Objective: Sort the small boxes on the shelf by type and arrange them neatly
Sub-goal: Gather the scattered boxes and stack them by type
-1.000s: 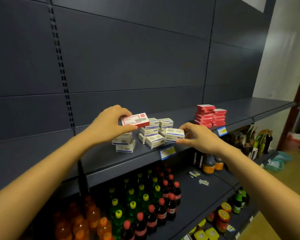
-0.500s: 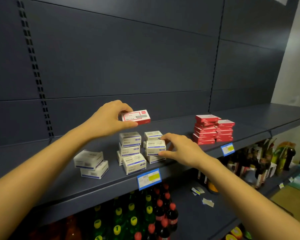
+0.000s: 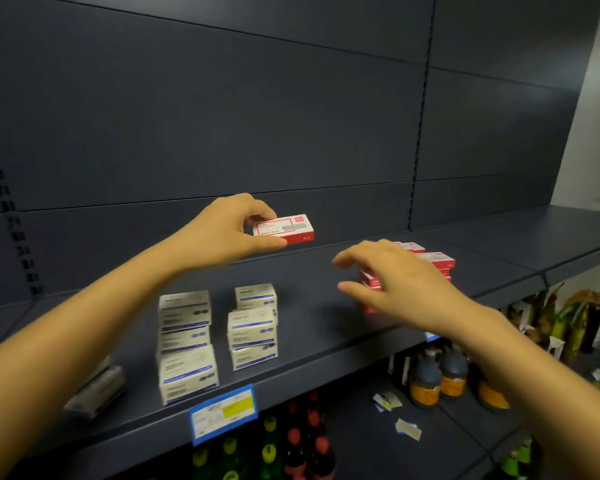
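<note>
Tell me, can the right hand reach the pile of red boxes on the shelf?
Probably yes. The right hand is open and empty, right in front of the red stack, partly covering it in the view. Nothing appears to lie between them.

Shop aisle with retail gondola shelving: a dark blue-grey steel shelf (image 3: 309, 306) against a matching back panel (image 3: 222, 116), with slotted uprights (image 3: 420, 133) running up the wall. The shelf's front lip carries a blue-framed price label (image 3: 223, 412) with a yellow patch and a second blue label (image 3: 431, 337) further right. Stock sits in multiples of one item, stacked white boxes (image 3: 187, 341) and stacked red boxes (image 3: 433, 261). Tiers below hold rows of red-capped drink bottles (image 3: 305, 441) and yellow-green-capped bottles (image 3: 229, 448), brown bottles with orange labels (image 3: 426, 379), and loose paper tags (image 3: 407, 427) lying on the lower shelf (image 3: 357, 441).
</note>
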